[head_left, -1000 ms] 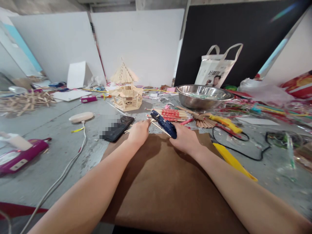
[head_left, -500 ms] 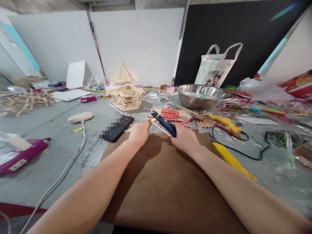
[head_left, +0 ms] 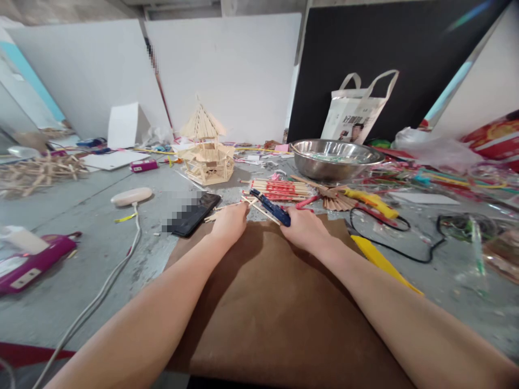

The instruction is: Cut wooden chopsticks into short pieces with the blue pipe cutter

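Note:
My left hand (head_left: pixel 230 222) is closed around thin wooden sticks (head_left: pixel 211 218), whose ends stick out on both sides of the fingers. My right hand (head_left: pixel 305 228) grips a dark blue hand tool (head_left: pixel 271 207); its exact kind is hard to make out. The tool's far end slants up and left, close to the left fingertips. One pale wooden stick (head_left: pixel 265 213) runs between the two hands, just below the tool. Both hands are over the far edge of a brown sheet (head_left: pixel 259 292). Behind them lie bundled sticks with red-printed wrapping (head_left: pixel 284 189).
A wooden-stick pavilion model (head_left: pixel 205 148) stands behind the hands. Left of them lies a black phone (head_left: pixel 192 216). A steel basin (head_left: pixel 334 162), a folding fan (head_left: pixel 336 199), a yellow tool with black cord (head_left: pixel 373 202) and a yellow strip (head_left: pixel 381 262) are on the right.
The whole view has shifted slightly left. Both hands keep their grips, and the tool and sticks stay in almost the same position between them.

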A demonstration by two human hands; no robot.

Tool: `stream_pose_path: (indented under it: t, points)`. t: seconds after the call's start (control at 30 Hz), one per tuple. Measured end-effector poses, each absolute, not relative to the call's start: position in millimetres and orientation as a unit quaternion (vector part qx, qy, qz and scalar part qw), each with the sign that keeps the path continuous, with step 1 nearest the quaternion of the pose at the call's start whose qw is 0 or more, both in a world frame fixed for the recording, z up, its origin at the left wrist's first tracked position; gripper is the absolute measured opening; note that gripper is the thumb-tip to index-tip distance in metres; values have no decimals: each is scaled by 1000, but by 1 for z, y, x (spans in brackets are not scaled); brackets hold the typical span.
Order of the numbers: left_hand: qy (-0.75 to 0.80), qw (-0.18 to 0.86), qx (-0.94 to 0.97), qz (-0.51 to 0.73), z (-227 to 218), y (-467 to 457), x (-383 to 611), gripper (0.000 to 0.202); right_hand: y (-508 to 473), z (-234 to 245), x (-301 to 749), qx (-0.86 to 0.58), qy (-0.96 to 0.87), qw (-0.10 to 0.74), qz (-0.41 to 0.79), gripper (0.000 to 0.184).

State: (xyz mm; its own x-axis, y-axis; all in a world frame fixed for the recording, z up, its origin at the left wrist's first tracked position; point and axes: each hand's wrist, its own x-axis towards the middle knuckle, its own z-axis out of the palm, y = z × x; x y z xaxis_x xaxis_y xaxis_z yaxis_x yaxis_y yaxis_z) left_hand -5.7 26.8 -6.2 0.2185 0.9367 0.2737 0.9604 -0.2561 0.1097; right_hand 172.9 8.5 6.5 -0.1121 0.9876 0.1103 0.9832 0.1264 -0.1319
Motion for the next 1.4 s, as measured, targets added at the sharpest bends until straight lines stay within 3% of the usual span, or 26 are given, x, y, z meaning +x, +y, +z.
stream_pose_path:
  t: [0.17,0.43,0.67,1.07,1.27,1.4]
  points:
    - [-640,20,-752,-156,-6,32,-13,33,15,10,181,-673,-734,66,64,31]
    - [-598,100,-760,-233,-15,31,-9,35,14,19,182,-672,-716,36,187,25]
    - [-579,107,-791,-164,-15,25,2,27,7,20,175,-652,-679,55,334,18]
    - [-621,31,-772,-129,-16,25,5,30,13,10,174,-662,-719,65,201,21]
    - [-627,29,-770,-113,-16,26,5,33,15,9,173,-663,-711,40,230,22]
    - [-631,29,-768,-105,-13,25,6,34,19,0,173,-663,-725,83,168,23]
